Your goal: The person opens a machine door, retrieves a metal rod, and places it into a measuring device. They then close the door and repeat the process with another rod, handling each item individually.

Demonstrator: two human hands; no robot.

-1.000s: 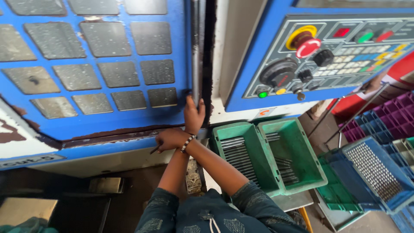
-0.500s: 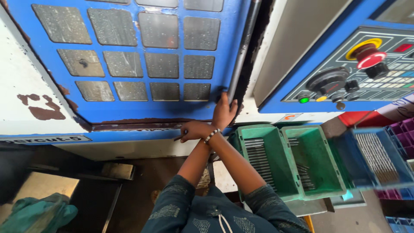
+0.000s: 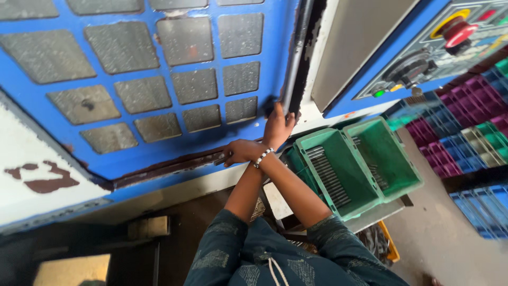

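The person's arms cross at the wrists in front of a big blue machine door (image 3: 159,95) set with a grid of grey mesh windows. The left hand (image 3: 278,127), crossed over to the right, reaches up to the door's right edge, where a dark vertical handle bar (image 3: 296,58) runs along the gap between the door and the pale machine frame (image 3: 360,47); its fingers (image 3: 279,110) are curled against the foot of that bar and appear closed on it, though the grip itself is partly hidden. The right hand (image 3: 241,152), with a beaded bracelet (image 3: 263,157) at the wrist, lies crossed to the left along the door's lower edge, its fingers (image 3: 225,157) bent over the rusty brown bottom rail (image 3: 174,168); whether they clasp the rail or only rest on it cannot be told. Just right of the left fingers the black seam of the door gap runs upward, narrow. Below and right of both hands, close by, sit two green slotted crates (image 3: 365,164) side by side. Beyond them are stacked blue, purple and green crates (image 3: 476,116). Above and right of the fingers a blue control panel (image 3: 423,53) carries a red mushroom button and dials. Bare grey floor (image 3: 450,233) lies open at the lower right.
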